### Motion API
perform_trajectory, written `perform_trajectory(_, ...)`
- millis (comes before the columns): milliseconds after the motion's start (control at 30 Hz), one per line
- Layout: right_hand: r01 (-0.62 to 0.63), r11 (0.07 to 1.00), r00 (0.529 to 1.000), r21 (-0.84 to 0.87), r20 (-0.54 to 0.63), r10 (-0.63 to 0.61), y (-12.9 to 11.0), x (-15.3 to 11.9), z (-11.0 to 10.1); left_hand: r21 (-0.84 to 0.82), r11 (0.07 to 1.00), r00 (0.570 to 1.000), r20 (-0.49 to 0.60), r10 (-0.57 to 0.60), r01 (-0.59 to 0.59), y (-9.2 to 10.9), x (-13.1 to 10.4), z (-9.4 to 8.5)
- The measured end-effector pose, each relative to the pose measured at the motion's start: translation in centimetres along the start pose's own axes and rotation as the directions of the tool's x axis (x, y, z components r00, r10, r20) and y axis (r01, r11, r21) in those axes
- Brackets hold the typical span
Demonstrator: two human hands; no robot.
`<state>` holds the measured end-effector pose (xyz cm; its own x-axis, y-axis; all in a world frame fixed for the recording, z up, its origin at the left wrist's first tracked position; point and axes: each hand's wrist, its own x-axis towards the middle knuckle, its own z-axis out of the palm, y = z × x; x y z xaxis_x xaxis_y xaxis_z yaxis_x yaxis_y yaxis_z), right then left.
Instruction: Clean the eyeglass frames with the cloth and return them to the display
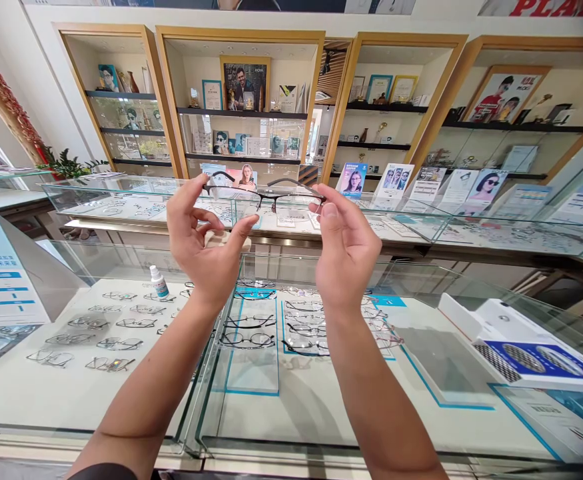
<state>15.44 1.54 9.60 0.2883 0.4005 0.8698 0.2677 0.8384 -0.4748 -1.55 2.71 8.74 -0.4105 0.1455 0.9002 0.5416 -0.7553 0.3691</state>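
Observation:
A pair of half-rim eyeglasses (268,198) with a dark top frame is raised in the middle of the view, above the glass display cases. Its temples are unfolded. My left hand (206,247) is at its left end, the index fingertip touching the hinge corner while the thumb stands apart from the lens. At the right end, my right hand (346,243) pinches the other hinge corner between thumb and index finger. Rows of eyeglasses (251,340) lie inside the case below my hands.
A small white spray bottle (159,283) stands on the left glass case (86,393). A printed sign (6,280) leans at far left. An open white-and-blue box (541,357) lies at right. Behind are another glass counter (411,220) and wooden-framed shelves (241,33).

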Motion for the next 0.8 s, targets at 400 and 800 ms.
perform_trajectory(400, -0.029, 0.998, 0.999, 0.053, -0.014, 0.03, -0.52, 0.32, -0.34, -0.049, 0.999, 0.999, 0.036, -0.014, 0.016, 0.05, 0.18, 0.11)
perform_trajectory(800, -0.207, 0.908, 0.977, 0.364, 0.116, 0.176, -0.88, 0.87, -0.74, -0.211, 0.977, 0.999, 0.027, 0.017, -0.011, -0.88, -0.13, 0.84)
